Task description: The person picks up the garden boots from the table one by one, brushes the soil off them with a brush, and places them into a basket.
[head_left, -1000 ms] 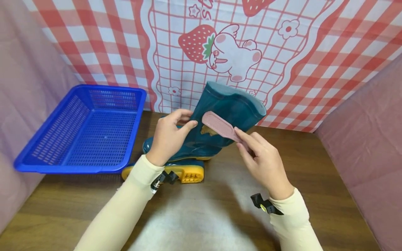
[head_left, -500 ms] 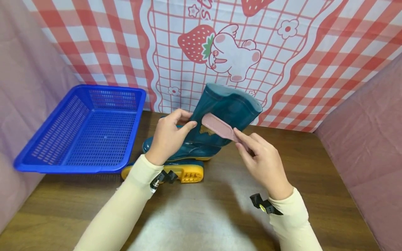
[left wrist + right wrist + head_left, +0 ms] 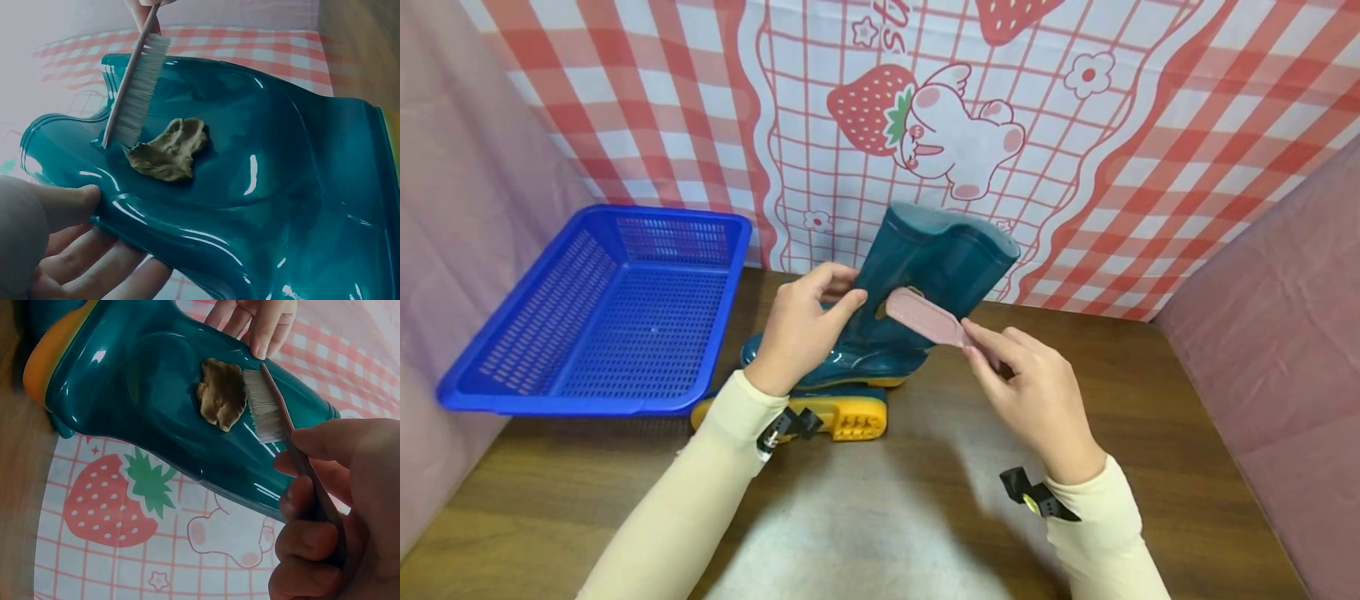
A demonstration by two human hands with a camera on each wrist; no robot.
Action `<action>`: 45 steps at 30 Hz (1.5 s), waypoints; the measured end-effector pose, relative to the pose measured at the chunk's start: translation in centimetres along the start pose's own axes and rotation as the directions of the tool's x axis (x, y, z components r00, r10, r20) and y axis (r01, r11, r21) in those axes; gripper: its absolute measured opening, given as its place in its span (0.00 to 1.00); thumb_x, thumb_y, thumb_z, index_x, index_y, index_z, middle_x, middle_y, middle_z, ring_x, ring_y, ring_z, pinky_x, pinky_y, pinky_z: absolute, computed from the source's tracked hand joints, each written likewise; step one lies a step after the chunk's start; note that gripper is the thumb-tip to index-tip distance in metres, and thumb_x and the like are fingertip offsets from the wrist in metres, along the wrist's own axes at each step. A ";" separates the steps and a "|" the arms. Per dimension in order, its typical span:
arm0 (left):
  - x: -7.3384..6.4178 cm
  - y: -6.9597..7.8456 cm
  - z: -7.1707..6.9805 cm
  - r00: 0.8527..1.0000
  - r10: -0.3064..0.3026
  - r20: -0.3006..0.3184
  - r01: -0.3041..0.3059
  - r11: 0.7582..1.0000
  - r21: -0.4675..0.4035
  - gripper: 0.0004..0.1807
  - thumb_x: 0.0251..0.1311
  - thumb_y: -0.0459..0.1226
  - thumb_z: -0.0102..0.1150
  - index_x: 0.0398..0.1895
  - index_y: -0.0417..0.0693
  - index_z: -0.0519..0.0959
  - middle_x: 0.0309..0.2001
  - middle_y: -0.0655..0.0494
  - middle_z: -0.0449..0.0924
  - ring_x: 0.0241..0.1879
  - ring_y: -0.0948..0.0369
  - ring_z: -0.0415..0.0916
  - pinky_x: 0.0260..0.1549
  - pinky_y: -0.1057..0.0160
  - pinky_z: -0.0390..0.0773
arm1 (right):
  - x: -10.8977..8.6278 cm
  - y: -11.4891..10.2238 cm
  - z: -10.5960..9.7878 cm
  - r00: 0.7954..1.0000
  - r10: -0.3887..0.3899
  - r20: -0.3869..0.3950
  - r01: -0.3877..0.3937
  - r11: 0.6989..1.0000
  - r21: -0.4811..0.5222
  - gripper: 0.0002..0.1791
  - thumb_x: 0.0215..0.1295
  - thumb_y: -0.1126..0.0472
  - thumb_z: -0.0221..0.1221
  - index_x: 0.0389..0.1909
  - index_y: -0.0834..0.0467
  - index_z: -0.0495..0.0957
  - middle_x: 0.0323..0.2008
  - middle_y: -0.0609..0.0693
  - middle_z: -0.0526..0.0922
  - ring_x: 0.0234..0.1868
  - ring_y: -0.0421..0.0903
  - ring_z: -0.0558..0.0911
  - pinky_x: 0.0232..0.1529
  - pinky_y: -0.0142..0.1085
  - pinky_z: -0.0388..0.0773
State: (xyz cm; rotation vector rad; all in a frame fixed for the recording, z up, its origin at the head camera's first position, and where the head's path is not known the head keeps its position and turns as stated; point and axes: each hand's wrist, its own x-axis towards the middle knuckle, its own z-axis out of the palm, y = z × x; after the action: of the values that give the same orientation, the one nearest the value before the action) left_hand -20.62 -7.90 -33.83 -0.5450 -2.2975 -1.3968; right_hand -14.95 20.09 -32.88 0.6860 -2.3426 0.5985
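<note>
My left hand (image 3: 805, 327) holds a dark green rubber boot (image 3: 943, 271) by the side of its shaft, thumb on the near face and fingers behind, as the left wrist view shows. The boot stands with its shaft leaning right. A brown, mud-like lump (image 3: 170, 150) sticks to the shaft. In my right hand (image 3: 1033, 392) is a pink brush (image 3: 925, 317), gripped by the handle. Its pale bristles (image 3: 265, 406) face the boot, right at the edge of the lump in both wrist views. From the head view, the brush back covers most of the lump.
A second boot with a yellow sole (image 3: 857, 417) lies on its side in front of the held one. To the left stands a blue plastic basket (image 3: 718, 325) on the wooden table (image 3: 1150, 433). A red-and-white checked cloth (image 3: 1157, 208) hangs behind.
The boot's shaft has swung slightly left, more upright. The brush in my right hand has moved a little down along the shaft. My left hand has stayed nearly in place.
</note>
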 end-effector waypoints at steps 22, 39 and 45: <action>-0.3 0.2 -0.4 0.996 0.069 0.059 -0.068 0.998 -0.021 0.14 0.72 0.39 0.64 0.55 0.44 0.83 0.45 0.52 0.88 0.44 0.60 0.85 0.45 0.57 0.86 | 0.4 -0.6 0.1 0.998 -0.037 -0.042 0.041 0.995 0.091 0.28 0.62 0.67 0.71 0.64 0.55 0.81 0.26 0.48 0.74 0.24 0.42 0.67 0.26 0.29 0.58; 0.1 0.0 -0.1 0.997 0.018 -0.070 -0.017 1.000 0.024 0.08 0.71 0.41 0.65 0.38 0.45 0.81 0.34 0.54 0.88 0.31 0.61 0.81 0.32 0.60 0.79 | 0.0 -0.1 -0.1 1.000 -0.008 0.018 0.009 1.000 -0.008 0.24 0.60 0.64 0.73 0.59 0.55 0.85 0.22 0.44 0.71 0.21 0.38 0.62 0.23 0.30 0.56; 0.2 -0.1 0.0 0.997 -0.011 -0.078 0.012 1.000 0.018 0.09 0.70 0.42 0.65 0.39 0.46 0.81 0.35 0.54 0.89 0.32 0.61 0.82 0.33 0.59 0.80 | 0.1 -0.1 0.0 0.999 -0.031 -0.008 0.031 0.999 0.019 0.26 0.60 0.65 0.73 0.61 0.54 0.84 0.23 0.45 0.72 0.23 0.38 0.63 0.24 0.28 0.55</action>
State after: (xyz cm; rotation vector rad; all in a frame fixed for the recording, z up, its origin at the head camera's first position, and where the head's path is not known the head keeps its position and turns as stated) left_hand -20.79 -7.92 -33.80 -0.4641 -2.2536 -1.3759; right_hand -14.92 19.96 -32.80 0.7262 -2.3177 0.6101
